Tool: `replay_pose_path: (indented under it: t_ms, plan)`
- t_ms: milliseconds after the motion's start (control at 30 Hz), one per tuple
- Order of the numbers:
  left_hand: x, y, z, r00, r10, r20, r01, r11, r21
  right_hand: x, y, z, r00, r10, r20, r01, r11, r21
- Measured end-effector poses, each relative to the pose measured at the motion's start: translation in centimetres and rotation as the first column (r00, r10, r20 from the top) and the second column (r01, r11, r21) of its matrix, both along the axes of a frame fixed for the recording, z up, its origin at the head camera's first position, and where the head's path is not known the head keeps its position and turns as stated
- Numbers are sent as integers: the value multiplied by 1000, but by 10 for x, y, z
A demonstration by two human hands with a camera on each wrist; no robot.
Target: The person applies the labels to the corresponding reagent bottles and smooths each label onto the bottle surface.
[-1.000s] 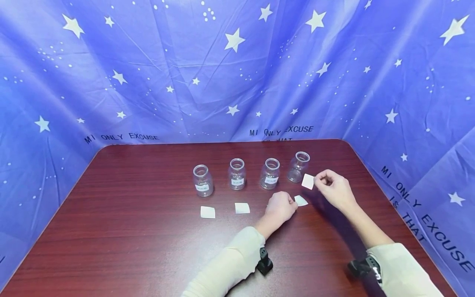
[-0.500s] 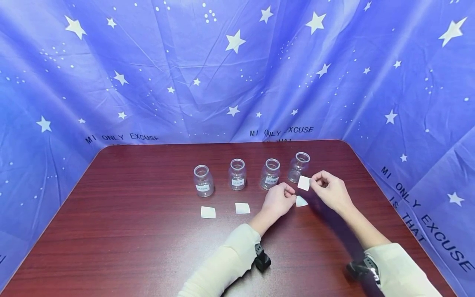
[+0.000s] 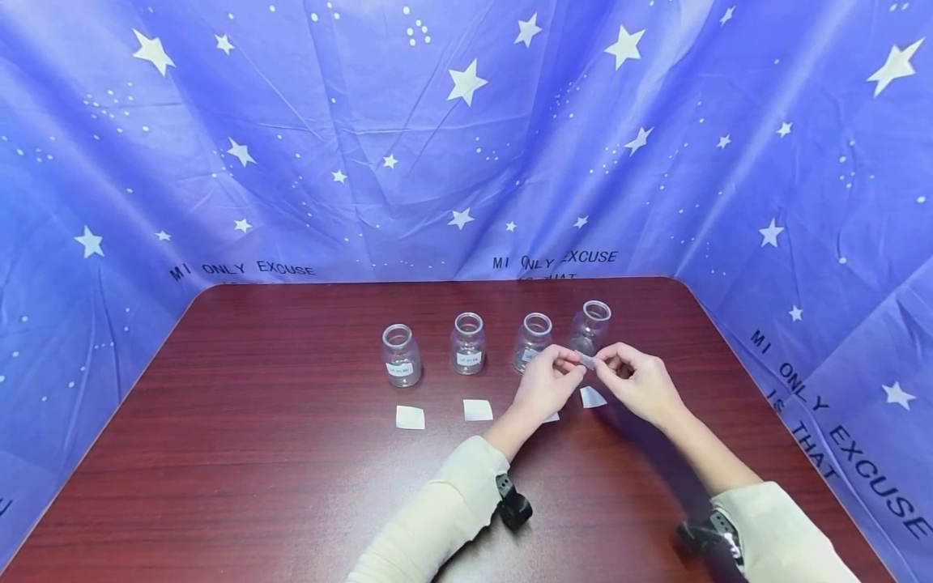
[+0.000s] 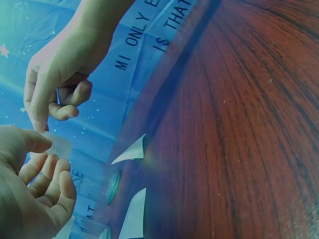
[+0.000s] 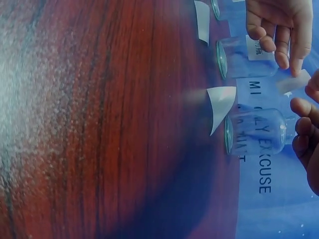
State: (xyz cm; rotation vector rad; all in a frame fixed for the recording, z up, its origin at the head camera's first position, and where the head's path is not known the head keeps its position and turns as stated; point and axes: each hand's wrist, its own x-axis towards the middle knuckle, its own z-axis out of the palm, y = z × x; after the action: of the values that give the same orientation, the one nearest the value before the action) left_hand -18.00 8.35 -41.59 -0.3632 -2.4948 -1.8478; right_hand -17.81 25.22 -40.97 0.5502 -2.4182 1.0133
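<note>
A small label sticker (image 3: 586, 359) is held up between my two hands, close in front of the rightmost glass jar (image 3: 592, 320). My left hand (image 3: 547, 380) pinches its left end between thumb and fingers; the left wrist view shows the sticker (image 4: 61, 145) pale and thin, with the thumb over it. At the opposite end, my right hand (image 3: 641, 385) pinches the edge with thumb and forefinger. No label shows on the rightmost jar (image 5: 255, 131) in the right wrist view. Another glass jar (image 3: 537, 328), partly behind my left hand, carries a white label.
Two more labelled jars, one at far left (image 3: 399, 352) and one beside it (image 3: 468, 340), stand open-topped in the row. White paper squares lie before the jars: one at left (image 3: 410, 418), one mid-row (image 3: 478, 410), a curled one (image 3: 593, 397). A starry curtain (image 3: 364, 146) rises behind the table.
My left hand has risen from near the curled paper to the sticker. My right hand has moved left with the sticker, which has turned from face-on to nearly edge-on.
</note>
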Motion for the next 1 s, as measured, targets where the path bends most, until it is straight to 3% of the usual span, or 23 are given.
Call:
replay_pose_path:
  t_ms: [333, 667, 1000]
  plan:
    - [-2, -2, 0, 999, 13, 50, -19, 992, 124, 2, -5, 1, 998, 56, -20, -55, 998, 14]
    - [-6, -2, 0, 999, 29, 38, -34, 987, 155, 2, -6, 0, 997, 53, -61, -50, 997, 53]
    - [-4, -1, 6, 997, 69, 39, -73, 988, 134, 0, -2, -2, 991, 86, -107, -87, 996, -6]
